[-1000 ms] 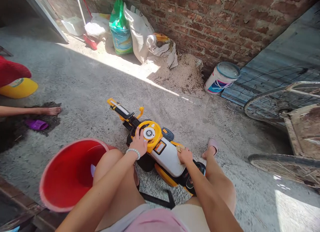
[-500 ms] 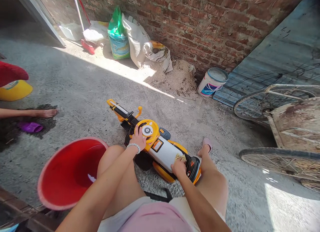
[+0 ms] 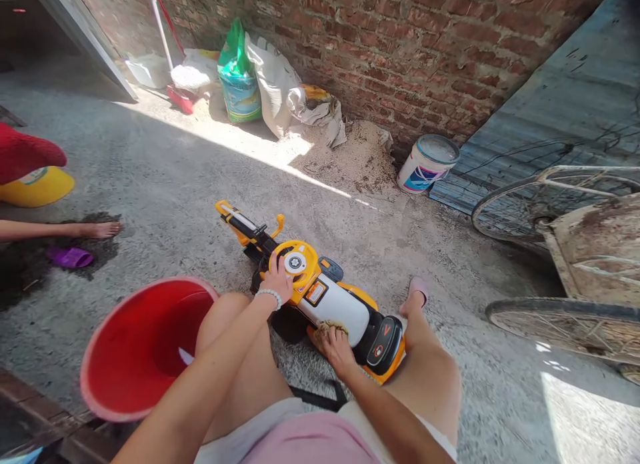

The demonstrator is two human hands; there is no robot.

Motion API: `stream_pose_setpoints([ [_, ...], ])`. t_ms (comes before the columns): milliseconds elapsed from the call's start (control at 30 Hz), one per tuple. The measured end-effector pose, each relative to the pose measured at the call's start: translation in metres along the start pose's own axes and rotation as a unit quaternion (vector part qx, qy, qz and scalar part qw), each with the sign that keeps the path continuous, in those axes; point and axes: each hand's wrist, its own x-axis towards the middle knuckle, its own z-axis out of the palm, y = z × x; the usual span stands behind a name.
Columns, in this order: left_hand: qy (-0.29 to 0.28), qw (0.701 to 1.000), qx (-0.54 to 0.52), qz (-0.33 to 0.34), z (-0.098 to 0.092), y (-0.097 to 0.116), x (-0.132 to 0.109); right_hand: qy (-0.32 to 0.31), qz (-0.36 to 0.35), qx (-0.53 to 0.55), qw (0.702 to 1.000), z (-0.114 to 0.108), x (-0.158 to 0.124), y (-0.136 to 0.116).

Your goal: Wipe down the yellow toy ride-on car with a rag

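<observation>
A yellow, white and black ride-on toy car (image 3: 334, 303) lies on the concrete floor between my legs. My left hand (image 3: 277, 285) grips the rim of its yellow steering wheel (image 3: 294, 264). My right hand (image 3: 334, 341) is closed on a small tan scrub pad (image 3: 325, 328) and presses it against the near side of the white body, beside the black seat end (image 3: 383, 339).
A red basin (image 3: 135, 347) with a little water stands at my left knee. Another person's bare foot (image 3: 96, 230) and a purple slipper (image 3: 70, 257) lie at far left. Sacks (image 3: 270, 77), a paint bucket (image 3: 427, 163) and a cart with wheels (image 3: 565, 251) line the brick wall.
My right hand has slid with the pad from the top of the white body down to its near side. The left hand stays on the steering wheel.
</observation>
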Motion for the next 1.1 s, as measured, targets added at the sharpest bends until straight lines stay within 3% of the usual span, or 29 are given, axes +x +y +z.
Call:
stream_pose_setpoints([
  [100, -0.002, 1.000, 0.005, 0.006, 0.000, -0.001, -0.001, 0.010, -0.095, -0.010, 0.995, -0.017, 0.034, -0.008],
  [267, 0.002, 1.000, 0.010, 0.008, -0.001, -0.002, -0.002, 0.003, -0.104, 0.019, 0.994, -0.047, 0.090, -0.029],
  [367, -0.001, 1.000, 0.003, 0.009, 0.002, -0.003, -0.001, -0.028, -0.081, 0.054, 0.995, -0.054, 0.085, -0.022],
  [467, 0.009, 1.000, -0.010, 0.009, 0.007, -0.005, 0.000, -0.072, -0.048, 0.092, 0.992, -0.055, 0.056, 0.005],
  [533, 0.023, 1.000, -0.015, 0.013, 0.009, -0.006, 0.000, -0.078, 0.030, 0.107, 0.991, -0.058, 0.037, 0.029],
  [600, 0.032, 0.999, -0.015, 0.017, 0.011, -0.006, 0.000, -0.071, 0.172, 0.114, 0.976, -0.063, 0.030, 0.052],
  [700, 0.029, 0.999, -0.011, 0.021, 0.010, -0.006, -0.001, -0.069, 0.368, 0.121, 0.919, -0.069, 0.044, 0.075],
  [767, 0.019, 0.999, -0.010, 0.024, 0.007, -0.005, -0.002, -0.083, 0.414, 0.121, 0.899, -0.073, 0.066, 0.080],
  [833, 0.008, 1.000, -0.012, 0.024, 0.004, -0.005, -0.002, -0.095, 0.389, 0.119, 0.908, -0.077, 0.090, 0.077],
  [967, -0.009, 1.000, -0.013, 0.020, -0.002, -0.004, -0.003, -0.090, 0.249, 0.137, 0.955, -0.091, 0.136, 0.054],
  [1100, -0.017, 1.000, -0.010, 0.021, -0.006, -0.003, -0.005, -0.102, 0.167, 0.146, 0.970, -0.100, 0.156, 0.029],
])
